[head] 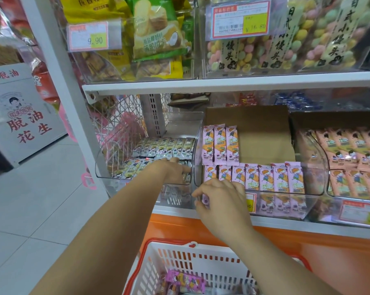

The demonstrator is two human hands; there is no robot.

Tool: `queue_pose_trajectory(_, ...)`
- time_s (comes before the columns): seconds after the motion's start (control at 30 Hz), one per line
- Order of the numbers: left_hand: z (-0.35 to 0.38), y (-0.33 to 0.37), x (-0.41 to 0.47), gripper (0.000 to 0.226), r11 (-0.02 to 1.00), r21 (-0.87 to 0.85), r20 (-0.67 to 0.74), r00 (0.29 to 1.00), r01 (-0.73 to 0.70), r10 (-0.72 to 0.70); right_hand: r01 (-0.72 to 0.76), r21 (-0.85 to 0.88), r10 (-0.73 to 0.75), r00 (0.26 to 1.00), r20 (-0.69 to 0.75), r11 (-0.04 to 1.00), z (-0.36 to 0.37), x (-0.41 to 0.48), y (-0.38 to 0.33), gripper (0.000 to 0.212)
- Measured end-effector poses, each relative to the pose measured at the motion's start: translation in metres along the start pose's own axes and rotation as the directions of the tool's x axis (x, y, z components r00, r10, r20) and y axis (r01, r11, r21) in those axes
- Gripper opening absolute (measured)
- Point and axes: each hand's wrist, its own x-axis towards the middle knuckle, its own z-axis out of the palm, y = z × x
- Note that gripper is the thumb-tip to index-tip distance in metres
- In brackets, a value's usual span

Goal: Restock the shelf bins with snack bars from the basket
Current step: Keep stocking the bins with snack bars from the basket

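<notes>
- Shop aisle, white shelf over an orange base, pale tiled floor to the left.
- Restocking judged partly done. Left bin: two rows of grey-white bars lying low, room above.
- Middle bin: full front row of pink bars, only three in the back row, bare cardboard beside them.
- Left to do: in the basket below, a few purple-wrapped bars at least; most of its bottom out of view.
- Reaches with left hand into left bin, fingers stretched flat on the front row; nothing seen pinched.
- Curls right hand at the front left corner of middle bin, against a pink bar; cannot tell whether gripping bar, rim or nothing.
- Right bin: peach bars in packed rows, looks full.
- Upper shelf, clear bins: biscuit packs, coloured puffs.
</notes>
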Motion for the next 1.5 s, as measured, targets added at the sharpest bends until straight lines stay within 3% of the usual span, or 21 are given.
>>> queue_pose_trajectory(0.13,0.002,-0.003,0.000,0.057,0.996,-0.091,-0.038,0.999,-0.004,0.000,0.008,-0.004,-0.008,1.000,0.000,1.000,0.000,0.000,0.001,0.020)
queue_pose_trajectory(0.37,0.004,-0.003,0.003,0.067,0.997,-0.075,-0.053,0.999,0.002,-0.006,0.004,-0.006,-0.004,0.999,0.035,1.000,-0.003,0.000,0.000,0.021)
queue_pose_trajectory(0.53,0.012,-0.019,-0.004,0.061,0.913,-0.394,-0.304,0.952,-0.106,-0.021,0.009,0.009,-0.009,0.999,0.048,1.000,-0.006,0.000,0.001,0.021)
queue_pose_trajectory(0.63,0.025,-0.020,-0.030,0.039,0.875,-0.453,-0.509,0.855,-0.172,-0.095,0.022,0.136,-0.020,1.000,-0.017,0.990,-0.008,-0.001,0.000,0.018)
queue_pose_trajectory(0.73,0.049,-0.011,-0.070,0.029,0.834,-0.475,-0.737,0.644,-0.279,-0.205,0.061,0.231,-0.056,0.998,-0.028,0.971,-0.017,-0.006,-0.008,0.018)
queue_pose_trajectory(0.77,0.058,-0.007,-0.083,0.028,0.817,-0.482,-0.774,0.590,-0.317,-0.228,0.078,0.247,-0.080,0.997,-0.001,0.966,-0.019,-0.008,-0.011,0.018)
queue_pose_trajectory(0.83,0.077,-0.003,-0.108,0.025,0.794,-0.495,-0.796,0.552,-0.353,-0.251,0.070,0.297,-0.094,0.993,0.070,0.952,-0.023,-0.011,-0.017,0.018)
queue_pose_trajectory(0.9,0.099,-0.002,-0.127,0.022,0.785,-0.510,-0.781,0.572,-0.351,-0.251,0.028,0.331,-0.094,0.978,0.185,0.943,-0.026,-0.015,-0.022,0.018)
queue_pose_trajectory(1.03,0.154,-0.001,-0.139,0.022,0.767,-0.557,-0.699,0.679,-0.317,-0.227,0.106,0.156,-0.170,0.858,0.485,0.982,-0.018,-0.037,-0.012,0.024)
queue_pose_trajectory(1.2,0.228,0.009,-0.131,0.023,0.795,-0.551,-0.587,0.795,-0.253,-0.154,-0.037,0.040,-0.005,0.663,0.749,0.998,0.037,-0.090,0.039,0.028)
queue_pose_trajectory(1.3,0.271,0.017,-0.117,0.023,0.825,-0.527,-0.463,0.883,-0.203,-0.078,-0.194,-0.007,0.113,0.536,0.837,0.981,0.074,-0.114,0.074,0.028)
queue_pose_trajectory(1.4,0.311,0.028,-0.105,0.026,0.849,-0.498,-0.294,0.955,-0.174,0.023,-0.205,-0.101,0.182,0.431,0.884,0.974,0.105,-0.133,0.105,0.031)
queue_pose_trajectory(1.5,0.345,0.037,-0.093,0.044,0.891,-0.433,-0.128,0.987,-0.140,0.092,-0.236,-0.142,0.218,0.337,0.916,0.961,0.126,-0.148,0.123,0.034)
